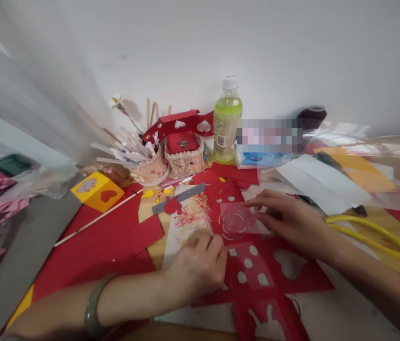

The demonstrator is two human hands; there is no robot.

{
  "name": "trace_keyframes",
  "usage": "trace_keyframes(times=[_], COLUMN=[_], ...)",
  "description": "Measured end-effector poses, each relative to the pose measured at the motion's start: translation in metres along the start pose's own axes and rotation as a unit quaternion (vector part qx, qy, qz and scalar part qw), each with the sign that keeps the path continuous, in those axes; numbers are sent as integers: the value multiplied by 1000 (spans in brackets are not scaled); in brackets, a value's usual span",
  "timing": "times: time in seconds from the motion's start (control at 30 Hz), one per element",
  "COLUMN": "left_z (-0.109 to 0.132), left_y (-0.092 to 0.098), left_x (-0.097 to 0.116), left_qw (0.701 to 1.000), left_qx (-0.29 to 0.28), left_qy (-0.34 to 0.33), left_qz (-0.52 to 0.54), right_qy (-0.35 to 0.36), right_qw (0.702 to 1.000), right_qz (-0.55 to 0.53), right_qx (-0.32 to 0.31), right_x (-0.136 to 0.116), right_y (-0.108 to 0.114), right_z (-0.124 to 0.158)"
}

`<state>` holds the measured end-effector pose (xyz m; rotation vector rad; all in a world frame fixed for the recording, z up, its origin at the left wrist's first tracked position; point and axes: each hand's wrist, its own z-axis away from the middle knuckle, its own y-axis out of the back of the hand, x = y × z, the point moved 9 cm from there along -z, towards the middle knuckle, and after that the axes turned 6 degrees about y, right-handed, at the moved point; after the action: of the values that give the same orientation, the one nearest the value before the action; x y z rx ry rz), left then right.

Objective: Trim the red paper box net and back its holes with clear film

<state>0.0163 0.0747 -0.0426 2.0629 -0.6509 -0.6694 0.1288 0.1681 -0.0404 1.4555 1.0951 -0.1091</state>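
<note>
A red paper cutout [278, 279] with white shapes lies in front of me, clear sheets over parts of it. My right hand [280, 213] is over its upper part, thumb and fingertips apart at the edge of a clear square [237, 222] with a rose-like pattern. Closed over a white sheet [192, 213] smeared with red and yellow, my left hand [200, 260] has its fingers curled round a small tan item, too blurred to name. A grey ruler [178, 199] with a red cutout on it lies beyond.
Behind stand a green drink bottle [227, 128], two decorated cups [184, 161] holding pens and red paper, and a tissue pack [263, 158]. Yellow scissors handles [370, 232] and loose papers are at right. Red sheets [96, 246], a stick and a yellow box [96, 192] lie left.
</note>
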Motion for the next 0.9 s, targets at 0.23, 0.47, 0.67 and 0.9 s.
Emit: trace_keyframes(times=[0.23, 0.47, 0.67, 0.9], left_z=[0, 1, -1, -3], left_y=[6, 10, 11, 13], left_x=[3, 1, -5, -6], left_qw=[1000, 999, 998, 998], left_qx=[16, 38, 22, 30], left_qy=[-1, 15, 31, 36], left_qz=[-4, 23, 42, 45], right_qy=[13, 54, 59, 56], right_qw=[997, 995, 994, 993], right_qz=[-52, 5, 25, 26], right_qx=[-64, -86, -85, -103], right_x=[5, 1, 2, 5], right_y=[-7, -23, -26, -29], right_z=[-3, -3, -1, 0])
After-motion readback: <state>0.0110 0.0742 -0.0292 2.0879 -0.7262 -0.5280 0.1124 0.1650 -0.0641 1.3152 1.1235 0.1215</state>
